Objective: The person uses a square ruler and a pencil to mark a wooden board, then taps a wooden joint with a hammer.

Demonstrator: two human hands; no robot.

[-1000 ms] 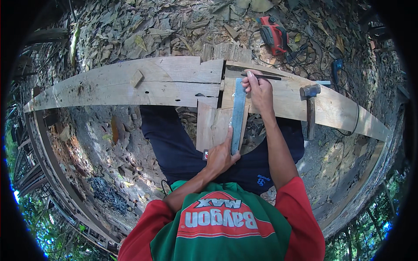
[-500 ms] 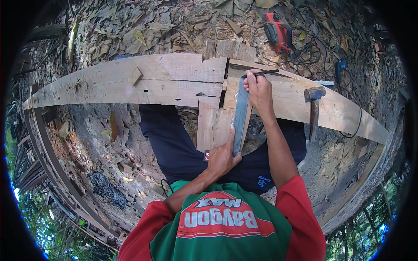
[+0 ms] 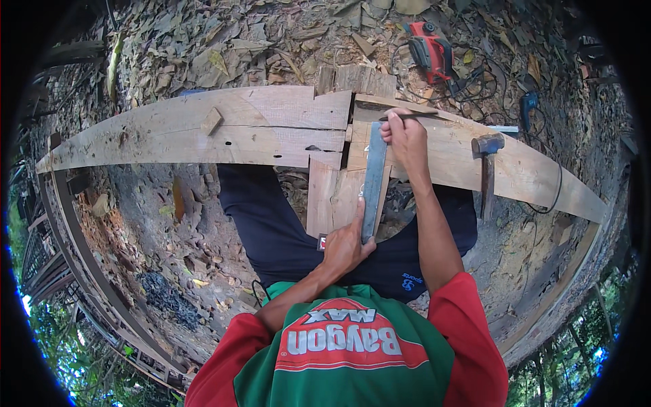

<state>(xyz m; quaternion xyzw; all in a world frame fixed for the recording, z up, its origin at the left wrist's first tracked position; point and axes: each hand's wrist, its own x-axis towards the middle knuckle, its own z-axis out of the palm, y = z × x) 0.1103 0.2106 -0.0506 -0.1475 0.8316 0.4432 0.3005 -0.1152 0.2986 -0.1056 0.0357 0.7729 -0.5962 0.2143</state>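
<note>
notched board (image 3: 271,125) left of hands. left hand (image 3: 346,245), thumb and forefinger pinching near end of metal strip (image 3: 373,169), which runs up to right hand (image 3: 407,139), pinching slim dark tool (image 3: 424,114). hammer (image 3: 487,144) farther right. likely marking step; next stroke seems to call for strip held steady.

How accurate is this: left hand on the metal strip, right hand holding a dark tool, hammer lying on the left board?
One slip: the head view shows the hammer lying on the right board. The rest holds: left hand on the metal strip, right hand holding a dark tool.
</note>
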